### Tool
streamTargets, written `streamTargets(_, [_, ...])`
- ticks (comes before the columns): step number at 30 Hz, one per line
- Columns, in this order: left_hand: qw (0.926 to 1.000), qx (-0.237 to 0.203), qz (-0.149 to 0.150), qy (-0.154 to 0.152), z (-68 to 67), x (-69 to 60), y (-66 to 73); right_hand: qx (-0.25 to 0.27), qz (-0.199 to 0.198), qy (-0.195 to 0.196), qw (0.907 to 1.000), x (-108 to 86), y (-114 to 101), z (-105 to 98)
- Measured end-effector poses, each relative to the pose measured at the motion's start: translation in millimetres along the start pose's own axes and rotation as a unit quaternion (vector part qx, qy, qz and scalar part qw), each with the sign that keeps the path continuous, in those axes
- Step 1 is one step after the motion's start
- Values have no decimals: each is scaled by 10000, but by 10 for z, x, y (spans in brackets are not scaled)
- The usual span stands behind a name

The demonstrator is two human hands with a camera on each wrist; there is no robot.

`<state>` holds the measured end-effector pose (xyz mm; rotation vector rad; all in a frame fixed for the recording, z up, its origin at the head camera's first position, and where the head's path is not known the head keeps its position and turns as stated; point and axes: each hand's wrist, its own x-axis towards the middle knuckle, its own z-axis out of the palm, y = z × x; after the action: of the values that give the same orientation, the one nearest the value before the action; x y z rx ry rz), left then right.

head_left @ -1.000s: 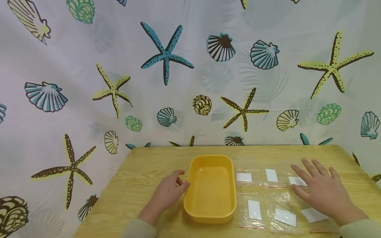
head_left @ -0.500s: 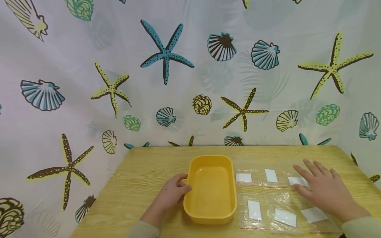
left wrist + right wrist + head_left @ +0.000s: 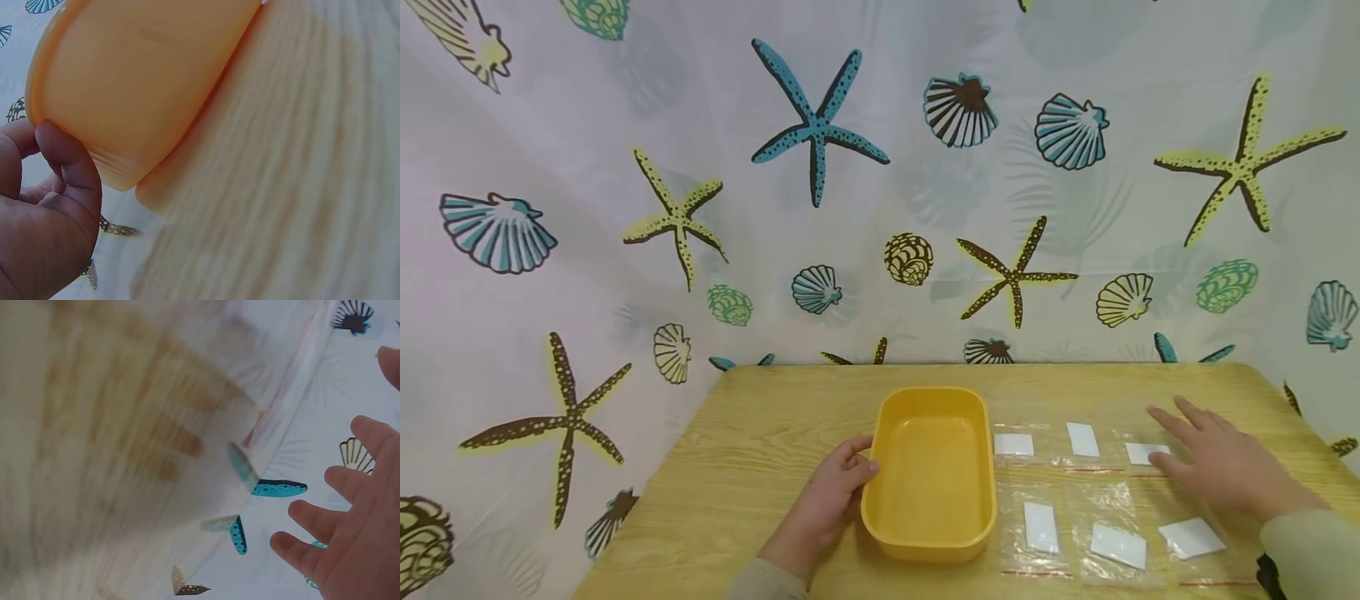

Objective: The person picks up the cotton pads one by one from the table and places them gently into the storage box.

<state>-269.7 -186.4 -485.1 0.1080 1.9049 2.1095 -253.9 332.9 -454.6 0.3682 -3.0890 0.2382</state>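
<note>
A yellow plastic tub [image 3: 931, 546] stands on the wooden table, with nothing visible inside. At its left side, my left hand [image 3: 831, 492] holds the rim between thumb and curled fingers; the left wrist view shows the fingertips [image 3: 53, 134] at the tub's edge. My right hand [image 3: 1221, 462] spreads its fingers over the zip bags to the right, holding nothing. By its thumb lies a clear zip bag with a white card [image 3: 1146, 454]. Below the hand is another white card [image 3: 1191, 538] in its bag. The right wrist view shows the right fingers [image 3: 312, 519] apart from the table.
More clear bags with white cards lie in two rows right of the tub, including a near card [image 3: 1041, 527], a middle card [image 3: 1118, 546] and a far card [image 3: 1082, 439]. The wooden table [image 3: 760, 433] ends at a shell-patterned curtain [image 3: 865, 192].
My left hand has moved right onto the tub's rim and taken hold of it. My right hand has shifted slightly to the right. The tub and bags have stayed about where they were.
</note>
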Motion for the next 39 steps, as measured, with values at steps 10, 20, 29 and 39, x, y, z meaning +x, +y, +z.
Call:
streamTargets(10, [10000, -47, 64, -57, 16, 5, 11, 413, -321, -303, 9982, 122, 194, 40])
streamTargets(20, [10000, 44, -36, -30, -6, 19, -1, 305, -339, -384, 9982, 167, 272, 126])
streamTargets(29, [9999, 80, -76, -54, -24, -14, 5, 138, -362, -622, 9973, 206, 278, 164])
streamTargets(39, [9999, 36, -84, -102, -47, -2, 16, -228, -397, -453, 9979, 228, 277, 204])
